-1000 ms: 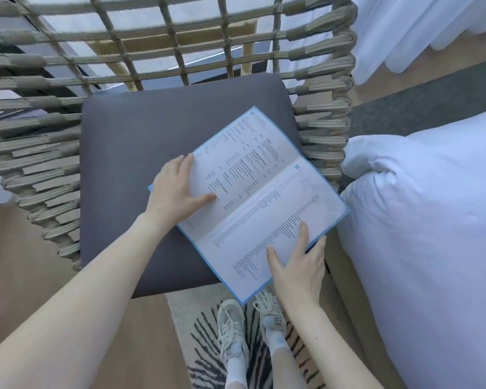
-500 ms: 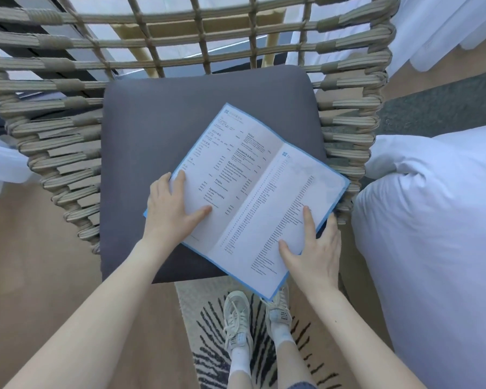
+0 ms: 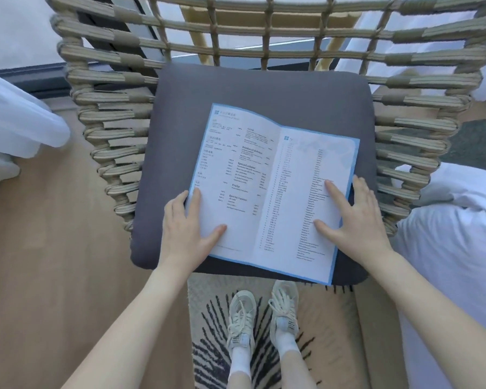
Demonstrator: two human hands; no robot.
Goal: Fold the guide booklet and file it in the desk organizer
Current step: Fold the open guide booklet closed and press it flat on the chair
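The guide booklet, white pages with a blue border and black print, lies open and flat on the dark grey seat cushion of a woven chair. My left hand rests on the booklet's lower left edge, thumb on the page and fingers at the border. My right hand presses flat on the lower right page, fingers spread, some past the right border. The centre crease runs between the hands. No desk organizer is in view.
The woven rope chair frame rises around the cushion at the left, back and right. White bedding lies close on the right. Another white fabric mass is at the left. My shoes stand on a patterned rug below.
The booklet has turned clockwise and now lies nearly square to me. Both hands moved with it, the right hand sliding up onto the right page. The view has shifted so the chair is centred.
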